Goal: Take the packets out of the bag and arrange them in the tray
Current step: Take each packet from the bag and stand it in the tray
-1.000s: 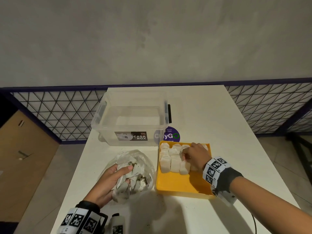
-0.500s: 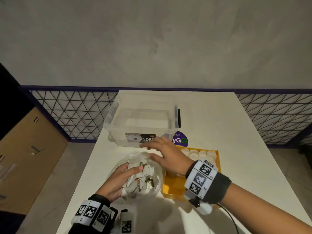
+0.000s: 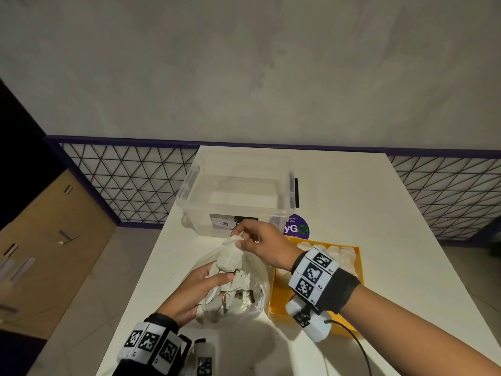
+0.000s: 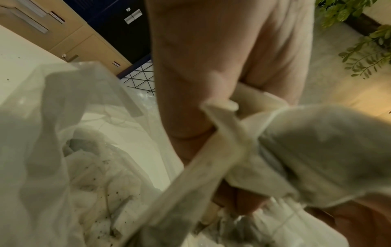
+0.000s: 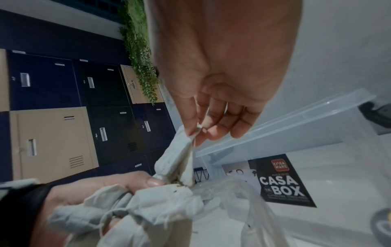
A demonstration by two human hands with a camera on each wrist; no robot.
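Paper-thin, the packet (image 3: 229, 257) we are pinching by its top edge in our right hand (image 3: 261, 244) is hanging above the bag (image 3: 252, 270), where our left hand (image 3: 198, 290) is gripping the others, so snagged strings risk tearing it before the tray (image 3: 276, 297).

Pretty dim indoor light overall, with soft shadows on the table (image 3: 352, 213) near the person. Both wrist views are blurry up close, edges warped.

My right forearm (image 3: 406, 316) covers the tray's (image 3: 359, 256) near half; packets (image 3: 339, 253) at its 12 o'clock end are only partly visible, count indeterminable.
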